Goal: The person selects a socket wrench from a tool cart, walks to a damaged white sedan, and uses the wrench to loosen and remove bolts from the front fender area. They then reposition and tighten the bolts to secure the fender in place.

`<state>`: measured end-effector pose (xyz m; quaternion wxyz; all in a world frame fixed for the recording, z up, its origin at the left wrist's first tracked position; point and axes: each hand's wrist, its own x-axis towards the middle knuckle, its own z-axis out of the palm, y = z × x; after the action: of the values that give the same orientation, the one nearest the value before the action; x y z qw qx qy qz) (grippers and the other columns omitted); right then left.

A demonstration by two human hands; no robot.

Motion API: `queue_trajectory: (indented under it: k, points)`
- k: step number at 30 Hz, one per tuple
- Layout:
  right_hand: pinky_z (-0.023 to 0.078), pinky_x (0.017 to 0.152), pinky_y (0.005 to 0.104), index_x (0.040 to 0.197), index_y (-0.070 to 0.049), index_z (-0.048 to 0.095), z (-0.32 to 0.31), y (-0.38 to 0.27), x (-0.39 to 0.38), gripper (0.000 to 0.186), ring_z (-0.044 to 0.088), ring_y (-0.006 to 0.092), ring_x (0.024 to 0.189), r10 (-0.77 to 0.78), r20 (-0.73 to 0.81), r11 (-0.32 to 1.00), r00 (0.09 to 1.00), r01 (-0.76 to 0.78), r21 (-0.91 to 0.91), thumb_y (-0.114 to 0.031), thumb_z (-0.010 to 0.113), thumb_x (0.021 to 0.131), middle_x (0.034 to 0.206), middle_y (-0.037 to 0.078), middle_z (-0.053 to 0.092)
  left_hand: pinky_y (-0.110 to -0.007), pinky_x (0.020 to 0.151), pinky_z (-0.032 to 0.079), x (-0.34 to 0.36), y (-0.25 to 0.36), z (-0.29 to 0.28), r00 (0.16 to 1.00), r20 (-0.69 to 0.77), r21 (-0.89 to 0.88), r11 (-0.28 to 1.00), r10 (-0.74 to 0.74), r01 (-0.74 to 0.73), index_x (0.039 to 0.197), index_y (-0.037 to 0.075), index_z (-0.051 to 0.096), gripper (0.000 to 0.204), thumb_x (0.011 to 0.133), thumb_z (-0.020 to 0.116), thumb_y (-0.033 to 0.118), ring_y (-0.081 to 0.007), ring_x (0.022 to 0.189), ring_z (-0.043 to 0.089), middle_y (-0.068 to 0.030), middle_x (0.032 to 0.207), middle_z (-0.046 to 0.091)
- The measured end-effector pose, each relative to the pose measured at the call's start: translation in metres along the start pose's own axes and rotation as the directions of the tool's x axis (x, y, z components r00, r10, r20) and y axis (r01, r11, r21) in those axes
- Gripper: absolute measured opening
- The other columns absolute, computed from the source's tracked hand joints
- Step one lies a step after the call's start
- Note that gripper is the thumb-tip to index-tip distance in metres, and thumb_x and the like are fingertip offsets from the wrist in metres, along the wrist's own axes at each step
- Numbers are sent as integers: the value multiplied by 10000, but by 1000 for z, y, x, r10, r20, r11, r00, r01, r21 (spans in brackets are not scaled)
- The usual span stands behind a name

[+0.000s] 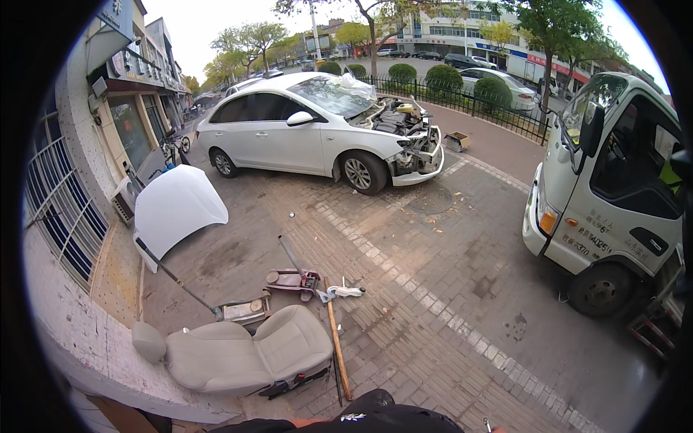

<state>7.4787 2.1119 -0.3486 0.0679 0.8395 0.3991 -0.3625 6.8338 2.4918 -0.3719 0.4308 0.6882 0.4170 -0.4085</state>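
Note:
At the lower edge, only a sliver of my right hand (499, 429) shows. It appears closed on a small metal wrench (486, 421), whose ring-like end sticks up beside the fingers. My left hand is not visible; a thin reddish strip shows by my dark clothing (375, 415), and I cannot tell what it is. Just ahead to the left lies a beige car seat (224, 357) on its back, headrest toward the wall. Beside it rests a long wooden handle (337, 346). Beyond are a reddish floor jack (294, 281) and a second, grey jack (245, 310).
A white car (274, 137) with its front end stripped stands ahead. Its detached-looking white hood (177, 206) leans near the left wall (108, 346). A white truck (613, 195) stands at right. A cardboard box (457, 141) sits near the black fence (473, 105).

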Motion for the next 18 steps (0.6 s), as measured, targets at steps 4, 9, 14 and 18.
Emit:
queue_trajectory:
  k: [4, 9, 14, 18]
  points:
    - [575, 681, 461, 980, -21, 682, -167, -15, 148, 220, 732, 297, 750, 395, -353, 709, 848, -37, 705, -240, 703, 969, 814, 177, 742, -521, 1094, 550, 83, 74, -125, 1000, 8, -41, 999, -13, 14, 1221, -1, 810, 537, 985, 581, 423, -452, 1287, 692, -279, 1343, 746]
    - [612, 706, 521, 996, 16, 686, -229, -26, 238, 195, 784, 411, 824, 557, -140, 569, 819, -252, 783, -169, 656, 943, 907, 270, 762, -512, 1105, 550, 204, 159, -313, 1000, -1, 207, 978, -1, 1, 1222, 4, 813, 527, 976, 594, 415, -441, 1303, 690, -276, 1354, 743]
    - [561, 1053, 551, 1169, 16, 778, -219, -2, 293, 427, 717, 504, 1197, 399, 286, 811, 871, -481, 334, -301, 694, 896, 1193, 329, 762, -503, 1069, 571, 273, 283, -561, 915, -402, 80, 997, 32, 0, 1248, 45, 795, 520, 968, 653, 460, -424, 1239, 722, -246, 1282, 775]
    - [569, 1035, 544, 1148, 17, 785, -291, 0, 391, 425, 731, 489, 1175, 386, 359, 783, 850, -507, 361, -316, 704, 896, 1175, 322, 769, -497, 1021, 583, 314, 397, -726, 849, -523, -70, 988, 82, -139, 1163, 71, 790, 453, 967, 687, 467, -424, 1187, 733, -239, 1217, 787]
